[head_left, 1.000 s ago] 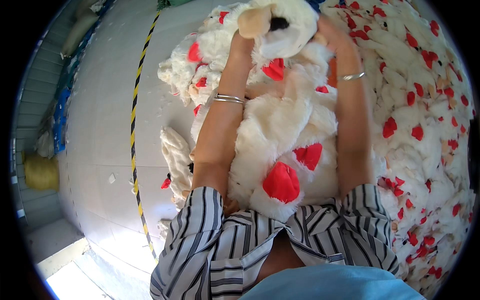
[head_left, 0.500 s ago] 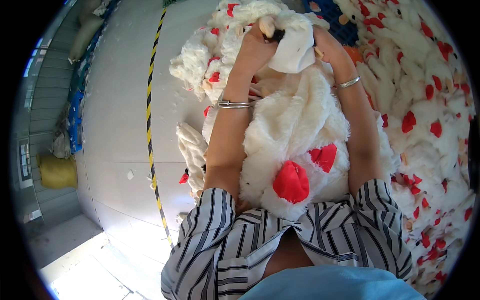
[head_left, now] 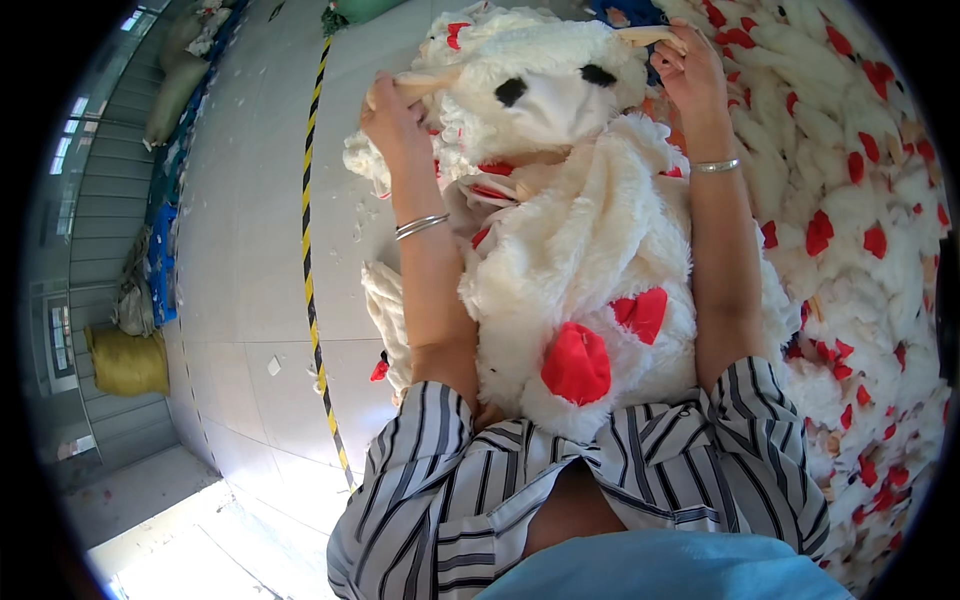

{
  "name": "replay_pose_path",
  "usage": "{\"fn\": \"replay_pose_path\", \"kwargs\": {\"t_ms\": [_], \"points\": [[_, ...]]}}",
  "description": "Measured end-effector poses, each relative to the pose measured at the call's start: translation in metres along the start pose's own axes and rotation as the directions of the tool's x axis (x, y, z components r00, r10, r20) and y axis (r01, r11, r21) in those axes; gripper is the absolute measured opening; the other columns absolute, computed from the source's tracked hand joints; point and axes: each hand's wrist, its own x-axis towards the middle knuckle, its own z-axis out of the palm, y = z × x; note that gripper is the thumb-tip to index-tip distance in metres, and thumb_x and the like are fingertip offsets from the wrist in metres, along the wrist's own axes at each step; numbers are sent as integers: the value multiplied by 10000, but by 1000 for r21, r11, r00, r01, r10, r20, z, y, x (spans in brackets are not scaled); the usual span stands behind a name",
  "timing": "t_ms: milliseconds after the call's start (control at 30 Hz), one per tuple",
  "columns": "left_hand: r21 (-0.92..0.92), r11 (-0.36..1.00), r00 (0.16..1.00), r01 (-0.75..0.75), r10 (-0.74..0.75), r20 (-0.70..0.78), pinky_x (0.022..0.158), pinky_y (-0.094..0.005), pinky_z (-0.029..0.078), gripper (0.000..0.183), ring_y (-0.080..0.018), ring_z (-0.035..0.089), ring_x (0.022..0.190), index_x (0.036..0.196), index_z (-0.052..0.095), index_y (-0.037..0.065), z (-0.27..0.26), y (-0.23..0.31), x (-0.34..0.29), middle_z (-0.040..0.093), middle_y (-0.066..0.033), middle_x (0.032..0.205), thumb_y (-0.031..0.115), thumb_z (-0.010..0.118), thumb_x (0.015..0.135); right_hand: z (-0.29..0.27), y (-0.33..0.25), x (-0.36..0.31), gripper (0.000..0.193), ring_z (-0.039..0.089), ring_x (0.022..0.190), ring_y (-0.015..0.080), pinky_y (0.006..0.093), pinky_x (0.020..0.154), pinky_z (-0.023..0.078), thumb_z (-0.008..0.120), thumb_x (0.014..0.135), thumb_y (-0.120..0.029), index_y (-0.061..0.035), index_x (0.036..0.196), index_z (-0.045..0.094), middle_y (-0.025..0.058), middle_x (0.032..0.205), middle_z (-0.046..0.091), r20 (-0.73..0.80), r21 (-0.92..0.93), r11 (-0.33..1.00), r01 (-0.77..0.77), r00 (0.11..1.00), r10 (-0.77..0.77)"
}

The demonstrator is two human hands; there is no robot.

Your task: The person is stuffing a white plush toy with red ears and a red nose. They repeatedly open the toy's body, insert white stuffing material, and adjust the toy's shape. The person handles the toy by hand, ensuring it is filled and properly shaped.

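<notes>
A white plush animal skin point(head_left: 580, 230), limp and unstuffed, lies across my lap, with two red foot ends near my chest. Its head point(head_left: 550, 95), with two black eye patches and a smooth white muzzle, is stretched out at the far end. My left hand point(head_left: 397, 122) pinches the beige ear point(head_left: 430, 82) on the left. The other beige ear point(head_left: 646, 37) is between the fingers of my right hand point(head_left: 688, 65). Both ears are drawn out sideways from the head.
A great heap of similar white plush skins with red parts point(head_left: 850, 290) covers the right side. More skins lie behind the head and by my left arm. Black-and-yellow tape point(head_left: 310, 230) runs along the grey floor. A blue crate point(head_left: 628, 12) stands at the back; a yellow sack point(head_left: 128, 360) sits far left.
My hands have moved apart, left hand leftward and down, right hand rightward and up. The bunched head is now spread out, its eye patches and both ears showing.
</notes>
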Motion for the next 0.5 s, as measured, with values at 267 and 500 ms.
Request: {"fn": "replay_pose_path", "kwargs": {"t_ms": [267,500], "points": [[-44,999,983,25,-16,185,455,-235,349,139,-85,420,512,846,506,80,-14,-1,-2,561,-32,761,127,629,894,19,-12,-9,115,558,586,154,280,511,459,544,922,-103,-53,963,639,65,743,598,-119,-245,967,68,988,-100],[271,934,972,-234,230,50,523,-232,431,152,-115,533,618,974,511,74,-22,-8,9,610,-72,874,87,633,883,59,-23,-18,107,539,574,107,227,481,424,545,931,-78,-52,969,641,27,753,590,-4,-153,963,222,974,-225]]}}
